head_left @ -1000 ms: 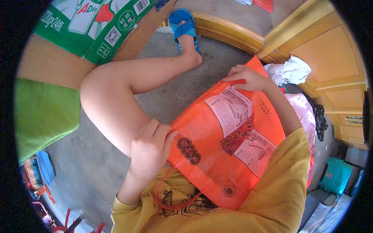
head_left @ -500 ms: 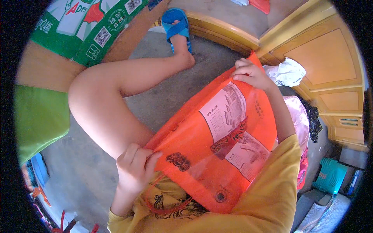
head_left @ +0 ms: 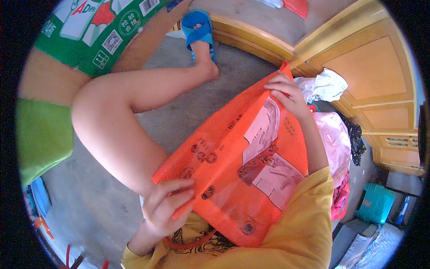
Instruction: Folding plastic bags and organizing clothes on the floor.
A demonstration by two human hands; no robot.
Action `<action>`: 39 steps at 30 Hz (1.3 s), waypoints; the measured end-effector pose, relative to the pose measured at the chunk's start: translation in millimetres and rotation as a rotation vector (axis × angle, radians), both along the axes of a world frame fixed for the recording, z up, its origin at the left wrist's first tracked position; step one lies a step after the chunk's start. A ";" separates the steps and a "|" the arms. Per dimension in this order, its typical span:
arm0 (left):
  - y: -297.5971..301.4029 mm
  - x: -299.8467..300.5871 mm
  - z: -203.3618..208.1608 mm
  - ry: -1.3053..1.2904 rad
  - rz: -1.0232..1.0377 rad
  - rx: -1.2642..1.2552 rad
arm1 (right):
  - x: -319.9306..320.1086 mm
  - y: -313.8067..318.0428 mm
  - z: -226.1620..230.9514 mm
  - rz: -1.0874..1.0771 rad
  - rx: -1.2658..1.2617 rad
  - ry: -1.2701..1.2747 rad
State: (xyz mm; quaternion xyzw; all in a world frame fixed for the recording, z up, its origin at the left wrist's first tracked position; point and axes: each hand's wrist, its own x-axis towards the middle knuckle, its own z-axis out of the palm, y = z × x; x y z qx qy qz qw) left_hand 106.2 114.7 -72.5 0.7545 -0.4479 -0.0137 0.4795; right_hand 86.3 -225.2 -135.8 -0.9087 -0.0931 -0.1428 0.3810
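Across my lap lies an orange-red bag of thin, cloth-like material, printed with black marks and two pale picture panels. My left hand grips its lower left end, the fingers bent over the edge. At the upper right, my right hand pinches the top edge near the far corner. Between the hands a crease runs along the bag, with a strip of it turned toward my knee. A reddish cord-like loop, perhaps a handle, shows below the bag against my yellow shirt.
A green-printed cardboard box stands at the upper left, above a green cloth. Wooden cabinets line the right side. White and pink cloths lie before them, with a teal plastic case lower right.
A strip of the bag along its far-left edge has come into view, tilted open toward my knee. My left hand has shifted slightly right and down; the right hand still holds the corner.
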 end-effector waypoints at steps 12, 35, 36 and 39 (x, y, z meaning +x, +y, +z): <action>-0.4 -3.4 -9.6 -0.140 -0.263 -0.201 | -8.2 30.6 41.2 0.350 0.013 0.074; -5.4 9.1 19.3 -0.255 0.054 0.145 | 21.4 46.3 39.2 0.429 0.263 0.347; -4.2 10.0 16.6 -0.199 0.093 0.146 | 25.5 40.4 30.8 0.391 0.203 0.335; 0.7 9.3 15.8 -0.163 0.156 0.168 | 35.3 25.0 13.6 0.285 -0.040 0.305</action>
